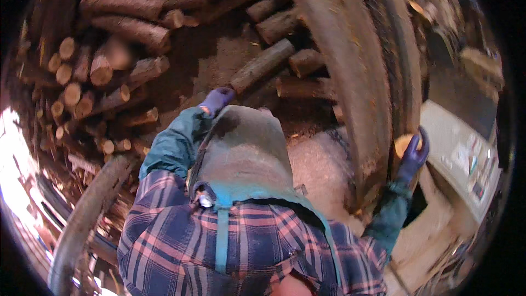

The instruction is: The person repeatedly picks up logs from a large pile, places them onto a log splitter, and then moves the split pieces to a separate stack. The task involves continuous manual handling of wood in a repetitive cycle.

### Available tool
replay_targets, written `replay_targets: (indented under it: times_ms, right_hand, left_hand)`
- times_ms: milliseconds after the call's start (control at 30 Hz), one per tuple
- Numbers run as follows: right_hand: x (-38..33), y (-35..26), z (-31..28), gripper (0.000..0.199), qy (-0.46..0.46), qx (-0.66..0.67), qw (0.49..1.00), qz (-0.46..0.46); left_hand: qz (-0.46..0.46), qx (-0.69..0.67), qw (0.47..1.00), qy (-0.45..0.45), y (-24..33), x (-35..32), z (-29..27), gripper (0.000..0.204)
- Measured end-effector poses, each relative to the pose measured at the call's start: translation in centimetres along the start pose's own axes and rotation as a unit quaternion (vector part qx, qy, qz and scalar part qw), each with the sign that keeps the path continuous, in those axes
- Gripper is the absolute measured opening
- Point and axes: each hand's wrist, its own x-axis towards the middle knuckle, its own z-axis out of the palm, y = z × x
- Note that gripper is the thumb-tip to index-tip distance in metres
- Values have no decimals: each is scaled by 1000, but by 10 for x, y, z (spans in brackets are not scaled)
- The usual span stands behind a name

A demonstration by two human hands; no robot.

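The left hand [217, 100], in a purple glove, is at the near end of a bark-covered log [263, 66] that slants away, up and to the right, from its fingers. The fingertips are partly hidden, so whether they close on the log cannot be told. Well apart on the right, the right hand [415, 157], gloved in the same purple, has its fingers curved beside the round, pale cut end of another log [404, 144]; how firmly it grips, if at all, cannot be told.

Teal sleeve covers [174, 141] run up both forearms to a navy and pink plaid shirt [164, 230]. Between the arms hangs a stained, grey-brown apron [246, 142] with turquoise trim.

Just beyond the right hand, a pale panel [446, 131] bears small dark and coloured marks, too small and blurred to read. Long brown timber [350, 77] runs between the two hands, bent by the lens. Farther left lies a pile of cut logs [72, 94], their round ends showing, and a thick pole [90, 219] slants at lower left.
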Motion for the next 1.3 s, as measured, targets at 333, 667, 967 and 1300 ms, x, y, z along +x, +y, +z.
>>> replay_targets:
  times_ms: [333, 667, 967, 1300]
  right_hand:
    - [-234, -227, 476, 40, -481, 417, 677, 369]
    - [-237, -40, 859, 68, -349, 511, 626, 475]
    - [-278, -36, 805, 69, -308, 535, 514, 596]
    - [-319, -210, 583, 70, -283, 625, 333, 646]
  left_hand:
    - [2, -5, 999, -33, -171, 184, 70, 53]
    - [14, -35, 999, 0, -274, 444, 99, 88]
    - [44, 0, 998, -52, -255, 322, 138, 84]
    - [208, 137, 953, 172, -112, -7, 101, 52]
